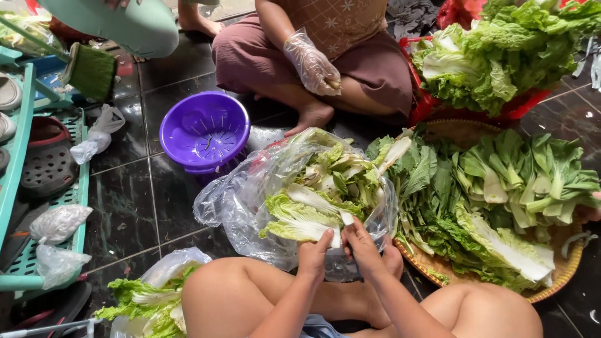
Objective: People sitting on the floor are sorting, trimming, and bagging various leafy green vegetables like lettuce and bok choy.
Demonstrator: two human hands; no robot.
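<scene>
Head view: both hands, left (315,251) and right (363,248), pinching a cabbage leaf (300,224), fingertips hidden behind it.

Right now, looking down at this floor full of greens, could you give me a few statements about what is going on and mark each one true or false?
1. Both hands, the left hand and the right hand, are at a pale cabbage leaf over a clear plastic bag. True.
2. The purple colander is heaped with leaves. False: it looks empty.
3. The person sitting opposite wears a clear plastic glove. True.
4. The woven tray on the right holds only tomatoes. False: it holds leafy greens.
5. The floor is dark glossy tile. True.
</scene>
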